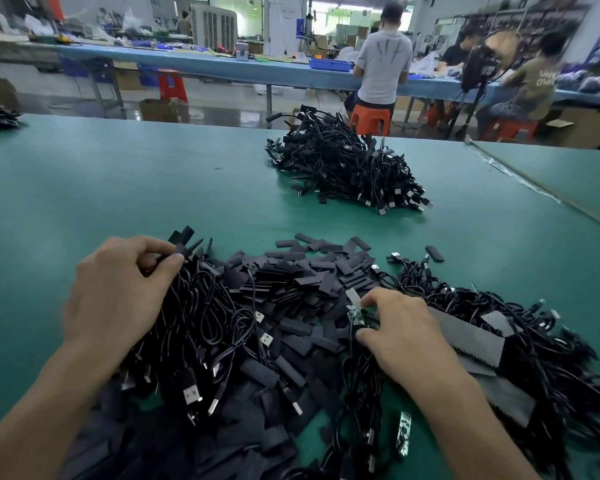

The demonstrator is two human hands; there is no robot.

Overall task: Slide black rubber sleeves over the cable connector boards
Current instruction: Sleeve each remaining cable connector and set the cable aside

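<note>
Pinching flat rubber sleeves [185, 238], green board [354, 312]

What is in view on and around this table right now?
table mat: one, green, covers the table.
loose sleeves: heap, uncountable, black, near centre.
near cable bundle: one, black with silver USB plugs, left of the heap.
right cable tangle: one, black, right of the heap.
far cable pile: one, black, far centre.
grey strips: at least two, grey, on the right tangle.
connector board: one, green, between heap and tangle.
second board: one, blurred, near bottom edge.
stools: several, orange-red, beyond the table.
left hand: grips the near cable bundle's top.
right hand: pinches the connector board.
</note>
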